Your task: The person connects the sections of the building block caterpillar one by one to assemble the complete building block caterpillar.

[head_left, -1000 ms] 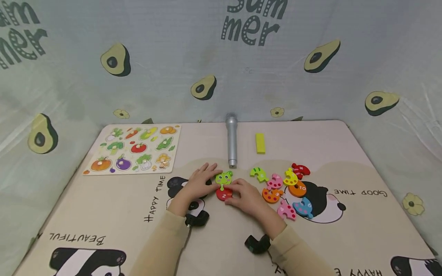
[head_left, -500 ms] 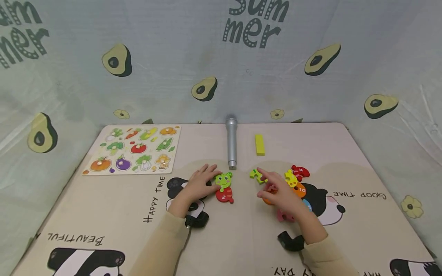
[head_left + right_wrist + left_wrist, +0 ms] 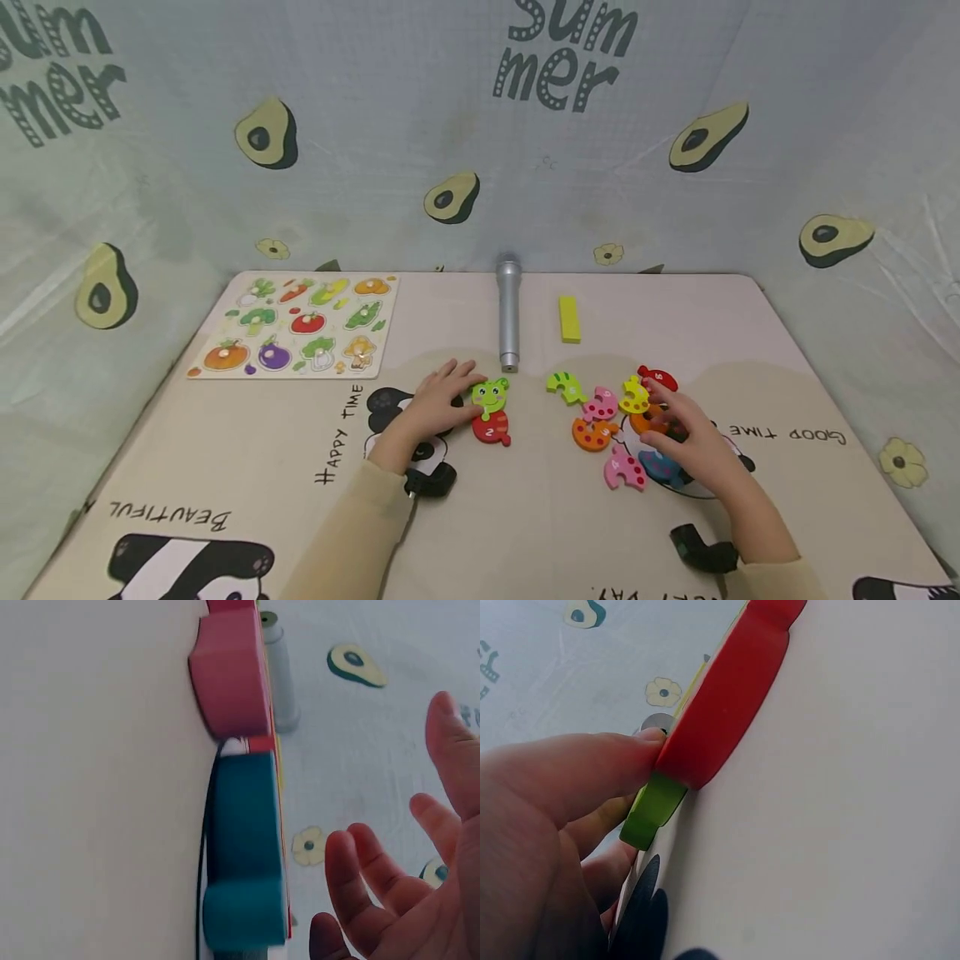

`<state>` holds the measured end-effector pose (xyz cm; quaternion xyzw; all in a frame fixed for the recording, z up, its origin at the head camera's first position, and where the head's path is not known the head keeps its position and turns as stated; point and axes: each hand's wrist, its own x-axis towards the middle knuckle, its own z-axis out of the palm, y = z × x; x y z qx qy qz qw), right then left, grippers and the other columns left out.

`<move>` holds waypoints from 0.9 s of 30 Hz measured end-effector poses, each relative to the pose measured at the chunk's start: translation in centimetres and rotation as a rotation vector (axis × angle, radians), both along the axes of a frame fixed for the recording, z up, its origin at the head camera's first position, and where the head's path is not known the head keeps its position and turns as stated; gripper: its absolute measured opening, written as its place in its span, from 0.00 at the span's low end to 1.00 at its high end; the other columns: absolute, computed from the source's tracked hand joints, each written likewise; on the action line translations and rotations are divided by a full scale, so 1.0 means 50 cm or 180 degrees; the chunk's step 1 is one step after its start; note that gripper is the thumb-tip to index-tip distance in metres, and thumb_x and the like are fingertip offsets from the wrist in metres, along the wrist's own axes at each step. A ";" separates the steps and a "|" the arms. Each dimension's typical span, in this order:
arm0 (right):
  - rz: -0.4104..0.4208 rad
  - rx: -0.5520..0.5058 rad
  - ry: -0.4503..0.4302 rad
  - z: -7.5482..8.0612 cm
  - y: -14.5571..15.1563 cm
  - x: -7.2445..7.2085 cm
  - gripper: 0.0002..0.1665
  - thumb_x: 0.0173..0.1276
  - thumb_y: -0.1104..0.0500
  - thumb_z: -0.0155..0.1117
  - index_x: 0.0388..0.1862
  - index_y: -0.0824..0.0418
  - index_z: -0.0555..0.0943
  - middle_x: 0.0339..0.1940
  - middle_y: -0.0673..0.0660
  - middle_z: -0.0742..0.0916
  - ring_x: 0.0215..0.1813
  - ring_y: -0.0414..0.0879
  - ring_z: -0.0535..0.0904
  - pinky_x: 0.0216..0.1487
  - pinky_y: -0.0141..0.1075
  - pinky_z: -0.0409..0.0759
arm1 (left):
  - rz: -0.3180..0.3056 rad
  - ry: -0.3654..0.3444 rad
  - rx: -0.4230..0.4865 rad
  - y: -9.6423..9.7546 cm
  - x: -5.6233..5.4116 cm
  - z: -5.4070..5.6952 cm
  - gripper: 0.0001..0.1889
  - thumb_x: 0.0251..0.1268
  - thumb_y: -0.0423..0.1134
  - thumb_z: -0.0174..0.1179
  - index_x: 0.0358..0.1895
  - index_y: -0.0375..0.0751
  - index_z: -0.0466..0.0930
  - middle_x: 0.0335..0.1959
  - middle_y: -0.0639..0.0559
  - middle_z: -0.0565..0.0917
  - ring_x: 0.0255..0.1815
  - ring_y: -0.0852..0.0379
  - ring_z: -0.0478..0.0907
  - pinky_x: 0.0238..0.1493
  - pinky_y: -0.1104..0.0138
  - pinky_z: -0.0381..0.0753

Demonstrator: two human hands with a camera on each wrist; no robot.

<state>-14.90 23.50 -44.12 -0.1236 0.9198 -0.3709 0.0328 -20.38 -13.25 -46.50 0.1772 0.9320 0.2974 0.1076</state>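
My left hand point(image 3: 435, 407) holds a green caterpillar-head puzzle piece point(image 3: 491, 395) between thumb and fingers. Joined below that head is a red piece point(image 3: 492, 428) marked 2; in the left wrist view the thumb tip lies against the red piece point(image 3: 727, 697). Over the right-hand cluster hovers my right hand point(image 3: 701, 442), fingers spread and holding nothing. Under or near its fingers are a yellow piece point(image 3: 634, 395), a red piece point(image 3: 662, 379), an orange ring point(image 3: 642, 418) and a blue piece point(image 3: 658, 468), partly covered. The blue piece point(image 3: 244, 825) stands beside this hand in the right wrist view.
Left of the right hand lie pink pieces point(image 3: 601, 405), an orange piece point(image 3: 592, 434) and a green arched piece point(image 3: 567, 387). Behind are a silver microphone-like cylinder point(image 3: 508, 321), a yellow block point(image 3: 569, 320) and a vegetable puzzle board point(image 3: 292, 325). Printed cloth walls enclose the table.
My right hand has left the red piece marked 2 and moved right, past the green arched piece, to above the orange ring and blue piece. The left hand has stayed at the caterpillar head.
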 end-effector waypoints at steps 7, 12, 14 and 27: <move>0.0072 0.0066 0.0151 -0.012 0.024 0.014 0.39 0.57 0.56 0.65 0.66 0.61 0.63 0.62 0.66 0.67 0.59 0.63 0.62 0.49 0.63 0.68 | -0.0022 -0.0011 0.0036 0.004 0.004 0.002 0.26 0.59 0.51 0.55 0.62 0.53 0.68 0.71 0.52 0.58 0.74 0.48 0.42 0.71 0.49 0.40; 0.0199 0.0071 0.0273 -0.017 0.025 0.018 0.38 0.54 0.56 0.67 0.63 0.63 0.66 0.63 0.66 0.65 0.61 0.66 0.54 0.48 0.69 0.60 | 0.0008 -0.0041 0.0028 0.001 0.003 0.001 0.26 0.59 0.51 0.55 0.62 0.53 0.68 0.71 0.52 0.57 0.74 0.49 0.42 0.71 0.49 0.40; 0.0200 0.0064 0.0245 -0.016 0.024 0.018 0.38 0.54 0.56 0.67 0.63 0.63 0.66 0.64 0.67 0.64 0.61 0.67 0.54 0.49 0.70 0.59 | 0.0026 -0.0053 0.0012 0.000 0.003 0.000 0.27 0.59 0.52 0.55 0.62 0.53 0.68 0.71 0.53 0.57 0.74 0.49 0.41 0.71 0.49 0.40; 0.0237 0.0480 0.0170 -0.025 -0.057 0.009 0.36 0.53 0.50 0.68 0.62 0.55 0.70 0.58 0.61 0.73 0.61 0.60 0.59 0.55 0.63 0.64 | 0.0001 -0.0027 0.0010 0.000 0.002 -0.002 0.27 0.59 0.52 0.55 0.63 0.53 0.67 0.71 0.52 0.57 0.74 0.49 0.42 0.71 0.48 0.40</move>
